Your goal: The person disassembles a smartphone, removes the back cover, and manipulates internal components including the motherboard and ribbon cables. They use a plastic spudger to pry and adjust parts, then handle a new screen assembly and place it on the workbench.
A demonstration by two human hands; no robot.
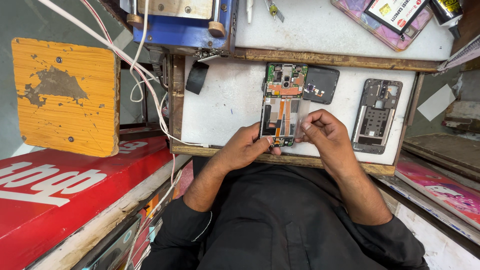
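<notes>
Left hand [245, 147] curled, fingertips pinching, right hand [325, 132] bent inward, fingers pressed together, both forearms bare, sleeves pushed up

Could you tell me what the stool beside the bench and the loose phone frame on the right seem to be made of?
The stool looks like wood with glossy yellow-orange varnish, worn through to a dull patch, with grain lines and screw heads showing. The phone frame seems to be dark grey plastic or metal; its matte surface with cut-outs leaves that open.
</notes>
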